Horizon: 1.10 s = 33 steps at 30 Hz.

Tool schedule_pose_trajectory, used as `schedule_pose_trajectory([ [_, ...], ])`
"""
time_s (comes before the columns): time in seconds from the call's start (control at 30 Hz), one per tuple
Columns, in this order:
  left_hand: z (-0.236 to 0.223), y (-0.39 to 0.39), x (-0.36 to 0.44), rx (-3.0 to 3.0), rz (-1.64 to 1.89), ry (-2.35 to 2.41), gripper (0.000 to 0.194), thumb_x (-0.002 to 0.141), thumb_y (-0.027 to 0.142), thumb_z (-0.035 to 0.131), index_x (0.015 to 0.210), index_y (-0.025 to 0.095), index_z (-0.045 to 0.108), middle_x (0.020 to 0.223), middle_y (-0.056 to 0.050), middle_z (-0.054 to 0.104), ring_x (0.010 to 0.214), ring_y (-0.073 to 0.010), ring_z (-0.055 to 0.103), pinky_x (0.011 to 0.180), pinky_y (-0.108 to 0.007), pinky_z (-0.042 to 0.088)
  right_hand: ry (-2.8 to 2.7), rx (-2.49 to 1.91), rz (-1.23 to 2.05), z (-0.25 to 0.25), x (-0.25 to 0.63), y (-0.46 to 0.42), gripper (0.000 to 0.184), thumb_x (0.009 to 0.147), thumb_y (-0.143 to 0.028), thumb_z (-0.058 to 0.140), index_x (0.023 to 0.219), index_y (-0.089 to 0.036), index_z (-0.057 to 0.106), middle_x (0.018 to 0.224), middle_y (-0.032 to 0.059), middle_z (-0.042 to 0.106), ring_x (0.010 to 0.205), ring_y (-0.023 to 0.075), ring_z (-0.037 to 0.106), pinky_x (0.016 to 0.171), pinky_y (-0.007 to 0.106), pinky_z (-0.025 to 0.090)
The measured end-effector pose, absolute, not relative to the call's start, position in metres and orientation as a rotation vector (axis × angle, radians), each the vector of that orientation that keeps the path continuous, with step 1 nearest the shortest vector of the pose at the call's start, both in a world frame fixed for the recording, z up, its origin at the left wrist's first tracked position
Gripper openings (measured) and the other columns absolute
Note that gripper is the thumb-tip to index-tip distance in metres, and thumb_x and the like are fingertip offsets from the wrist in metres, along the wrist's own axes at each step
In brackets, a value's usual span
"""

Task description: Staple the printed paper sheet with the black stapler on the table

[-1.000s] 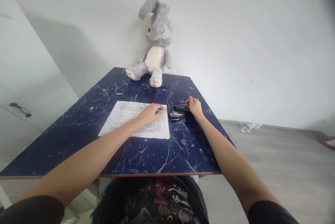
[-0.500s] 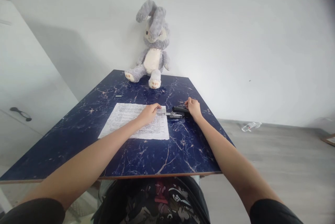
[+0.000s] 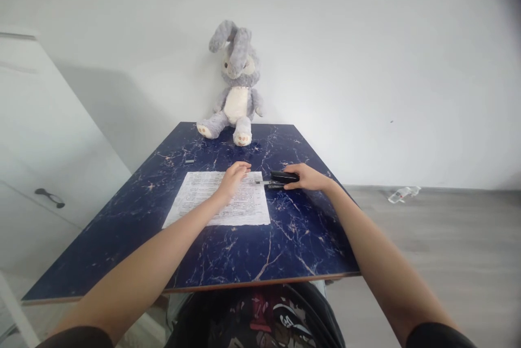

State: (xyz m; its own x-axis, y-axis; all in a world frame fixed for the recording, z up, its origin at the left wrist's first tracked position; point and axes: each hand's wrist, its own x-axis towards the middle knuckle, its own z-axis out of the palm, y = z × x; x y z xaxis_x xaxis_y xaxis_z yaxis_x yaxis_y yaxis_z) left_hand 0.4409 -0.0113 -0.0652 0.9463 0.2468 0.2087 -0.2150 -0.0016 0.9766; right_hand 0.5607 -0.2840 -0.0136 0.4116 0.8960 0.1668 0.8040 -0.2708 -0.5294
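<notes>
A black stapler (image 3: 284, 177) lies at the right edge of a printed sheet of paper (image 3: 195, 196), its silver inner rail reaching left over the paper's edge. My right hand (image 3: 307, 177) is closed around the stapler's right end, thumb on the near side and fingers on the far side. Over the upper right part of the sheet is my left hand (image 3: 236, 175), with fingers stretched out and nothing visible in them. Its fingertips are a little left of the rail, apart from it. A small grey strip, likely staples (image 3: 189, 161), rests beyond the sheet.
A grey plush rabbit (image 3: 238, 87) sits at the far end of the dark blue marbled table (image 3: 228, 255), against the wall. On the left is a white cabinet with a black handle (image 3: 49, 197). A clear plastic item (image 3: 404, 194) lies on the floor at right.
My right hand has shifted from the raised black top to a grip around the stapler's end. The stapler's top now sits lower over its base. My left hand has drawn back from the rail.
</notes>
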Motion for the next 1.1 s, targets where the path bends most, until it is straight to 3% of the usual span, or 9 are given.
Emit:
schedule_pose_trajectory([
  [0.23, -0.06, -0.014, 0.438, 0.96, -0.014, 0.164, 0.027, 0.1, 0.03, 0.049, 0.097, 0.009, 0.065, 0.115, -0.025, 0.07, 0.113, -0.0304, 0.068, 0.109, -0.047, 0.047, -1.203, -2.111, -0.641, -0.007, 0.53, -0.263, 0.016, 0.091, -0.031, 0.064, 0.103, -0.02, 0.067, 0.088, 0.0063, 0.061, 0.085, 0.0232, 0.052, 0.076, 0.035, 0.043],
  [0.4, -0.06, -0.014, 0.436, 0.814, -0.115, 0.078, 0.028, 0.1, 0.021, 0.046, 0.101, 0.004, 0.068, 0.114, -0.025, 0.071, 0.115, -0.0311, 0.067, 0.111, -0.048, 0.047, -1.488, -2.242, -0.9, -0.016, 0.514, -0.248, 0.022, 0.093, -0.014, 0.053, 0.11, -0.018, 0.067, 0.098, 0.0106, 0.063, 0.092, 0.0256, 0.047, 0.08, 0.038, 0.04],
  [0.53, -0.06, -0.014, 0.438, 0.817, -0.07, 0.144, 0.025, 0.1, 0.019, 0.048, 0.099, 0.006, 0.069, 0.105, -0.019, 0.073, 0.103, -0.0254, 0.071, 0.108, -0.046, 0.05, -1.673, -2.331, -1.019, -0.024, 0.509, -0.241, 0.028, 0.088, -0.005, 0.052, 0.11, -0.016, 0.066, 0.099, 0.0113, 0.063, 0.089, 0.0255, 0.045, 0.076, 0.038, 0.034],
  [0.67, -0.059, -0.016, 0.437, 0.909, -0.034, 0.154, 0.021, 0.1, 0.018, 0.052, 0.099, 0.009, 0.071, 0.108, -0.016, 0.073, 0.101, -0.021, 0.07, 0.107, -0.04, 0.051, -1.758, -2.343, -1.11, -0.027, 0.506, -0.238, 0.032, 0.09, -0.003, 0.046, 0.112, -0.016, 0.066, 0.103, 0.0115, 0.064, 0.087, 0.0248, 0.045, 0.076, 0.038, 0.031],
  [0.83, -0.062, -0.016, 0.438, 1.026, 0.005, 0.147, 0.019, 0.099, 0.018, 0.055, 0.096, 0.01, 0.072, 0.112, -0.016, 0.073, 0.105, -0.0209, 0.069, 0.106, -0.039, 0.05, -1.751, -2.334, -1.055, -0.026, 0.505, -0.24, 0.036, 0.092, -0.004, 0.048, 0.119, -0.019, 0.066, 0.106, 0.0115, 0.064, 0.09, 0.0259, 0.046, 0.077, 0.04, 0.03],
  [1.1, -0.067, -0.015, 0.441, 1.055, 0.038, 0.202, 0.018, 0.098, 0.012, 0.054, 0.093, 0.008, 0.07, 0.103, -0.015, 0.073, 0.097, -0.0193, 0.071, 0.107, -0.04, 0.051, -1.701, -2.345, -1.047, -0.024, 0.499, -0.239, 0.038, 0.088, -0.003, 0.05, 0.118, -0.021, 0.067, 0.107, 0.011, 0.066, 0.092, 0.0262, 0.047, 0.077, 0.04, 0.03],
])
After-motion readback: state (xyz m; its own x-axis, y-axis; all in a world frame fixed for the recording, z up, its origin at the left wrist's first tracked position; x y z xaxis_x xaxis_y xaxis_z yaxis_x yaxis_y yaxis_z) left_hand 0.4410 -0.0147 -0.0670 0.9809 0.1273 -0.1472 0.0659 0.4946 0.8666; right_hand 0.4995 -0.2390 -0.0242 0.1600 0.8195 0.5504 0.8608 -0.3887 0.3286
